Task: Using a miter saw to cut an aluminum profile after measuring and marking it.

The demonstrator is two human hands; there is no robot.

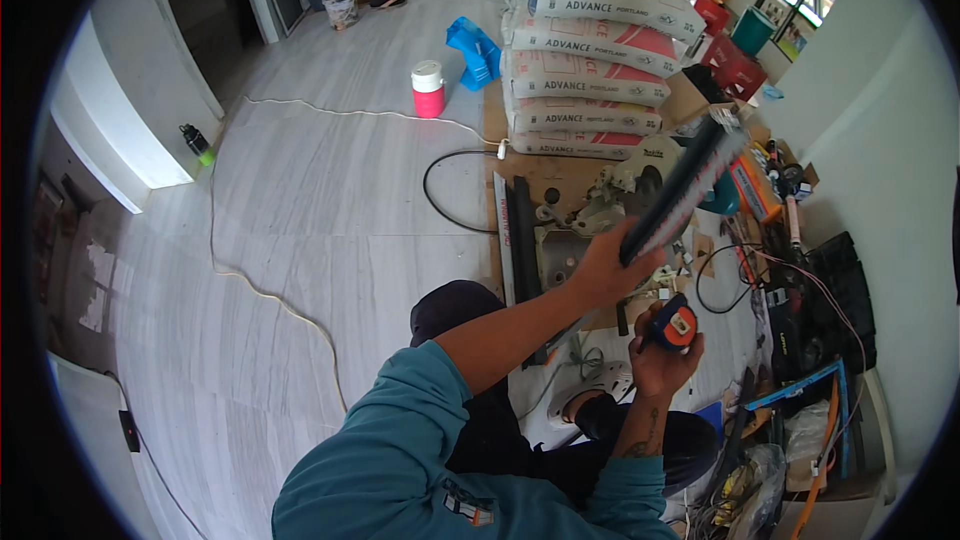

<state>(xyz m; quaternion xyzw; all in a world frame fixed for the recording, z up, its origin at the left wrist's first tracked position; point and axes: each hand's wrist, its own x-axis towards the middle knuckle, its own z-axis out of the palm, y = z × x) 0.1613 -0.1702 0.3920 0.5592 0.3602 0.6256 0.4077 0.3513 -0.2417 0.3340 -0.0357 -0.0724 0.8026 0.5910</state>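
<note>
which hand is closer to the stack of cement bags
Left. The left hand, gripping a long dark strip, reaches toward the cement bags; the right hand, holding a tape measure, sits lower.

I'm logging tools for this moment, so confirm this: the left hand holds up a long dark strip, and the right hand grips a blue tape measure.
One detail is wrong: the tape measure in the right hand is orange and black, not blue. The head view shows it. The rest stands: the left hand holds up a long dark strip.
</note>
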